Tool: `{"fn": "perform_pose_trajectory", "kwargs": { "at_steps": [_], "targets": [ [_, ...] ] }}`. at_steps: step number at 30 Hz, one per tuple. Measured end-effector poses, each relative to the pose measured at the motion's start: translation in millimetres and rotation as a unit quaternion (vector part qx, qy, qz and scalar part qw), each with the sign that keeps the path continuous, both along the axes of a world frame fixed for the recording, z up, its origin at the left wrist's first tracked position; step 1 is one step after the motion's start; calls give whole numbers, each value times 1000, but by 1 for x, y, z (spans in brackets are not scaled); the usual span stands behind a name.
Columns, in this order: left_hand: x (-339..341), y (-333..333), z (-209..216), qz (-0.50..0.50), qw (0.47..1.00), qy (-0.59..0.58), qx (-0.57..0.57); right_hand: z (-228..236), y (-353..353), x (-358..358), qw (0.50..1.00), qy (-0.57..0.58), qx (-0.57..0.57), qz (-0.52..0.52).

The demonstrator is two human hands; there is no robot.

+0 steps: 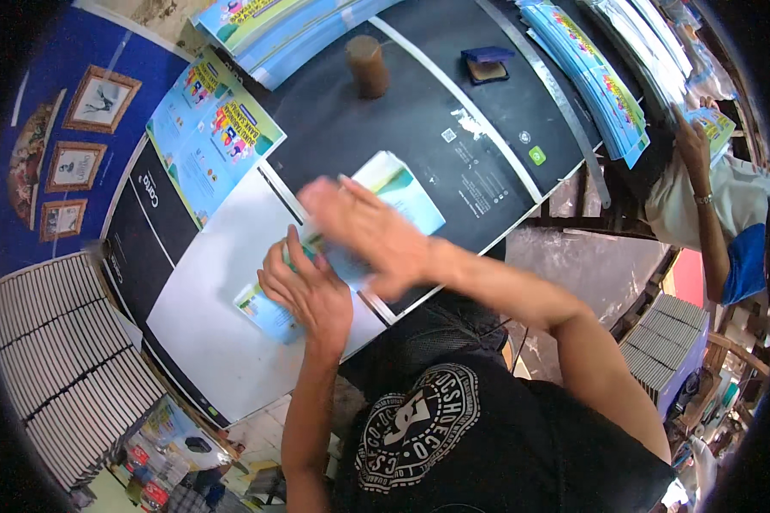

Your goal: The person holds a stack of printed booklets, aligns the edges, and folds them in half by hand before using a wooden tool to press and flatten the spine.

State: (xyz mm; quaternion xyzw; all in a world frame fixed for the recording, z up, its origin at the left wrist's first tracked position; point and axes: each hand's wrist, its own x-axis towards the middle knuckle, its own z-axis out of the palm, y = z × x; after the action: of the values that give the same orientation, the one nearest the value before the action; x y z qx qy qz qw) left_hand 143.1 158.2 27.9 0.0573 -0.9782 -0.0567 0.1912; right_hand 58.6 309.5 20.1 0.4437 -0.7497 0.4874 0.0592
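My left hand [308,286] lies over a small blue and green printed sheet [269,315], its fingers spread. The sheet rests on a white board [210,342], partly covered by that hand. My right hand [372,231], blurred by motion, is stretched flat just right of the left one, above more blue printed paper. Beyond its knuckles sits a small stack of folded leaflets [411,201] on the black tabletop [316,128]. What lies directly beneath my right palm is hidden.
Large printed sheets [214,141] lie at the left. A brown cylinder [368,68], an ink pad [488,65] and a metal ruler [565,103] are farther back. Leaflet piles [586,81] stand at the far right, near another person's hand [693,141]. Stacked bound blocks [68,359] stand left.
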Motion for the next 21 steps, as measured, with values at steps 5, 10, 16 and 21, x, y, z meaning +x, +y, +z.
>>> {"fn": "perform_pose_trajectory", "kwargs": {
  "at_steps": [5, 10, 16, 21],
  "targets": [
    [-8, 4, 2, -6, 1000, -27, 12, -1, 8, -13, 999, -28, 34, 8],
    [-4, -4, -4, -14, 997, -66, 40, 38, 18, -7, 995, 11, -79, 62],
    [-3, 3, 0, 0, 999, -41, -2, -15, 19, -19, 996, -23, -4, -81],
    [-8, 3, -4, -5, 1000, -30, -2, -3, 30, -21, 999, 19, 43, -4]
  ]
}}
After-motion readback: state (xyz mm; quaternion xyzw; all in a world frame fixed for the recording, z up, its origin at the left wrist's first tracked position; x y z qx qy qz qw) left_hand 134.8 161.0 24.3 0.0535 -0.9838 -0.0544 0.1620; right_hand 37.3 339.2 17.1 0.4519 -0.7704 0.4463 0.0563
